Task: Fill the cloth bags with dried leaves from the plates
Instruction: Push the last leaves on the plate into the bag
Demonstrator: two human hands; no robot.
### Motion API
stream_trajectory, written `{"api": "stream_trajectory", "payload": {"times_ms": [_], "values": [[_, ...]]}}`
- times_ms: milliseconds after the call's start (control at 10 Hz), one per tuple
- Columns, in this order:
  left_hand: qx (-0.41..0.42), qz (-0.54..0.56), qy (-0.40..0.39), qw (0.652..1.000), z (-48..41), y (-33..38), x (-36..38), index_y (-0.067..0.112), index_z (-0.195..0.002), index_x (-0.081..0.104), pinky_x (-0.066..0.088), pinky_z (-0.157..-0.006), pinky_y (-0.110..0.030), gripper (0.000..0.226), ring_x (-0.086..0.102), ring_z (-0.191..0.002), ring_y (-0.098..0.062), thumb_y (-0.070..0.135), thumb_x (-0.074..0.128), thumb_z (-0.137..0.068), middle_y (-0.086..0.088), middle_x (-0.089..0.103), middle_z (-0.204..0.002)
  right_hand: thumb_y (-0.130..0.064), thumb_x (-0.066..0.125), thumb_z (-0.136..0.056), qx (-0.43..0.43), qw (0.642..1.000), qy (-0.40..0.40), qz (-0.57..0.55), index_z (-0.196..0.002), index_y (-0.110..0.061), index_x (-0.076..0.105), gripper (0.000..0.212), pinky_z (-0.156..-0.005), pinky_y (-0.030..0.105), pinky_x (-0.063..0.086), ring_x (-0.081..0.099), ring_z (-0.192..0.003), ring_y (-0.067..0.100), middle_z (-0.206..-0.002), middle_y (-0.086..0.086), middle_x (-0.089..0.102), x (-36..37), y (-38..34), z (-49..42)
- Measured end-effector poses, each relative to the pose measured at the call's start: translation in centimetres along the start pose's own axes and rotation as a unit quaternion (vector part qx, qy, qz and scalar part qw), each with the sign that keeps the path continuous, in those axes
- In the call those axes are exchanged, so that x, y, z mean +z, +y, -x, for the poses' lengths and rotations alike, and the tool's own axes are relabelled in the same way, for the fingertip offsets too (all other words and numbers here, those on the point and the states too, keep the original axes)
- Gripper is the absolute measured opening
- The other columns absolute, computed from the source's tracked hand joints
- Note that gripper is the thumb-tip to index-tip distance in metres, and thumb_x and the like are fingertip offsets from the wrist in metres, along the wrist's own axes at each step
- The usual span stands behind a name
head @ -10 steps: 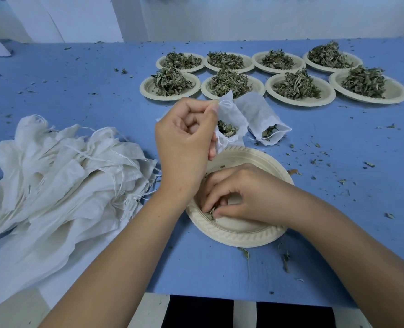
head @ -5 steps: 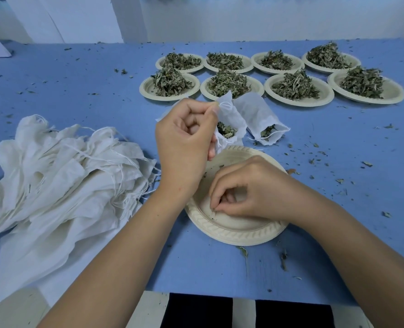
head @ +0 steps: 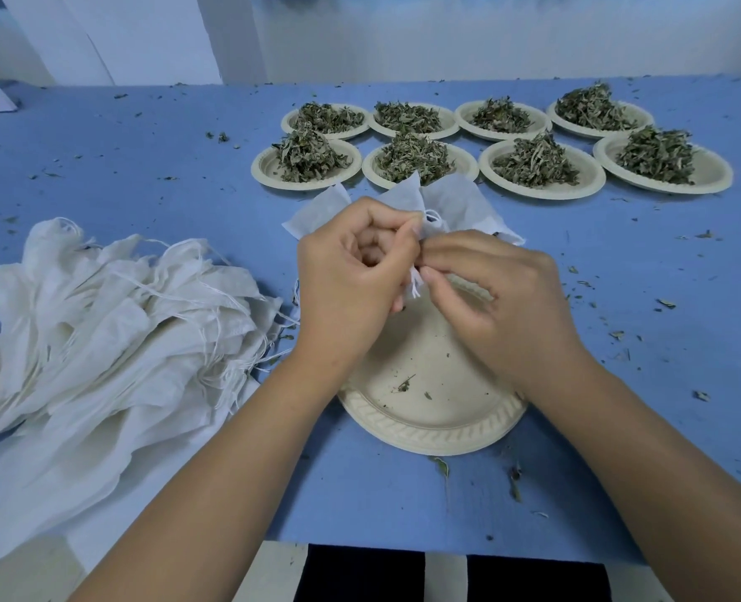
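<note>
My left hand (head: 351, 271) grips the mouth of a small white cloth bag (head: 403, 202) above a cream plate (head: 434, 423) that holds only a few leaf crumbs. My right hand (head: 499, 297) pinches the bag's white drawstring (head: 415, 285) right beside the left fingers. The bag's opening is hidden behind my fingers. Another filled bag (head: 464, 206) lies just behind, and a third (head: 316, 212) pokes out to the left. Several plates heaped with dried leaves (head: 534, 162) stand in two rows at the back.
A big pile of empty white cloth bags (head: 99, 341) with loose strings covers the table's left side. Leaf scraps litter the blue tablecloth (head: 121, 167), thickest to the right (head: 664, 304). The table's near edge runs just below my forearms.
My right hand has left the plate and risen to the bag's mouth, where it now pinches the drawstring. The left hand keeps its hold on the bag.
</note>
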State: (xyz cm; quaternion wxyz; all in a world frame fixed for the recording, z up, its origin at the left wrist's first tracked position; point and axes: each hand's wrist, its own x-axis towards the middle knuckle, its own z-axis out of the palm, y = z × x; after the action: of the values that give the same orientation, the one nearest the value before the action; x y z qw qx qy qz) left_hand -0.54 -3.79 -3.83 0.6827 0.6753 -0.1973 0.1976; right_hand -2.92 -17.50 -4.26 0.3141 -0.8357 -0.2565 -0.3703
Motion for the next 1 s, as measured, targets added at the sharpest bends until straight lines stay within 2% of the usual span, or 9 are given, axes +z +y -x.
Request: {"api": "stream_trajectory", "payload": {"times_ms": [200, 300, 400, 500, 600, 700, 800, 900, 1000], "values": [[0.133, -0.137, -0.073, 0.979, 0.3, -0.4, -0.2, 0.007, -0.084, 0.068, 0.039, -0.046, -0.016, 0.007, 0.047, -0.042, -0.006, 0.003, 0.065, -0.088, 0.006, 0.050, -0.050, -0.024, 0.044, -0.081, -0.030, 0.979, -0.188, 0.067, -0.082, -0.016, 0.067, 0.024, -0.103, 0.035, 0.022, 0.051, -0.087, 0.006, -0.086, -0.005, 0.065, -0.1, -0.1, 0.0], [0.208, -0.211, -0.092, 0.951, 0.3, -0.6, 0.0, -0.003, -0.083, 0.070, 0.038, -0.050, -0.012, 0.003, 0.047, -0.048, -0.010, -0.002, 0.067, -0.085, -0.002, 0.052, -0.050, -0.005, 0.055, -0.076, -0.011, 0.971, -0.226, 0.072, -0.085, -0.009, 0.068, 0.017, -0.098, 0.031, 0.024, 0.048, -0.089, 0.011, -0.085, 0.003, 0.068, 0.0, 0.3, -0.2], [0.260, -0.256, -0.070, 0.928, 0.1, -0.4, 0.4, -0.005, -0.081, 0.071, 0.033, -0.058, -0.005, 0.001, 0.046, -0.055, -0.010, -0.005, 0.070, -0.082, -0.006, 0.054, -0.051, 0.013, 0.054, -0.075, 0.033, 0.971, -0.233, 0.046, -0.088, 0.008, 0.070, 0.021, -0.075, 0.041, 0.049, 0.062, -0.083, 0.037, -0.086, 0.025, 0.067, -0.2, 0.5, -0.6], [0.308, -0.276, -0.062, 0.908, -0.6, 0.4, 1.5, -0.005, -0.081, 0.071, 0.034, -0.060, -0.005, 0.000, 0.048, -0.063, -0.010, -0.005, 0.071, -0.081, -0.004, 0.060, -0.059, 0.015, 0.057, -0.067, -0.002, 0.987, -0.134, 0.090, -0.074, 0.011, 0.069, 0.015, -0.055, 0.031, 0.044, 0.064, -0.056, 0.036, -0.068, 0.026, 0.065, -0.7, 1.1, -0.9], [0.254, -0.242, -0.093, 0.932, -1.7, 2.4, 3.4, -0.002, -0.084, 0.071, 0.040, -0.060, -0.011, 0.003, 0.049, -0.059, -0.005, -0.001, 0.068, -0.085, 0.006, 0.058, -0.063, 0.015, 0.051, -0.070, -0.007, 0.994, 0.015, 0.108, -0.065, 0.009, 0.063, 0.014, -0.053, 0.023, 0.026, 0.050, -0.054, 0.028, -0.059, 0.020, 0.058, -1.9, 2.3, -1.3], [0.093, -0.171, -0.115, 0.974, -3.2, 4.0, 5.3, 0.002, -0.085, 0.071, 0.053, -0.055, -0.022, 0.011, 0.058, -0.048, -0.004, 0.002, 0.062, -0.090, 0.011, 0.058, -0.059, 0.023, 0.048, -0.069, 0.027, 0.987, 0.115, 0.105, -0.071, 0.005, 0.061, 0.022, -0.059, 0.016, 0.019, 0.022, -0.064, 0.008, -0.064, 0.007, 0.045, -3.1, 3.9, -1.3], [0.074, -0.211, -0.121, 0.967, -4.7, 4.1, 6.8, -0.001, -0.085, 0.071, 0.056, -0.066, -0.032, 0.017, 0.065, -0.057, -0.015, 0.000, 0.056, -0.092, -0.002, 0.064, -0.065, 0.024, 0.044, -0.071, 0.103, 0.974, 0.169, 0.110, -0.067, 0.004, 0.055, 0.023, -0.053, 0.018, 0.018, 0.017, -0.066, 0.004, -0.067, 0.007, 0.036, -3.6, 5.3, -1.0], [0.060, -0.285, -0.129, 0.948, -5.9, 2.9, 7.9, -0.003, -0.104, 0.069, 0.050, -0.083, -0.030, 0.029, 0.066, -0.087, -0.026, -0.005, 0.042, -0.095, -0.015, 0.068, -0.095, 0.021, 0.039, -0.077, 0.204, 0.962, 0.147, 0.104, -0.081, 0.007, 0.059, 0.024, -0.054, 0.020, 0.023, 0.028, -0.065, 0.013, -0.076, 0.010, 0.041, -3.3, 7.3, -0.7], [0.045, -0.401, -0.189, 0.895, -6.7, 1.0, 8.6, 0.003, -0.120, 0.064, 0.044, -0.093, -0.031, 0.039, 0.060, -0.108, -0.027, -0.007, 0.037, -0.095, -0.016, 0.061, -0.121, 0.013, 0.038, -0.089, 0.307, 0.948, -0.041, 0.081, -0.107, 0.010, 0.058, 0.027, -0.073, 0.032, 0.034, 0.052, -0.094, 0.040, -0.103, 0.026, 0.057, -2.4, 8.6, -0.1]]}}
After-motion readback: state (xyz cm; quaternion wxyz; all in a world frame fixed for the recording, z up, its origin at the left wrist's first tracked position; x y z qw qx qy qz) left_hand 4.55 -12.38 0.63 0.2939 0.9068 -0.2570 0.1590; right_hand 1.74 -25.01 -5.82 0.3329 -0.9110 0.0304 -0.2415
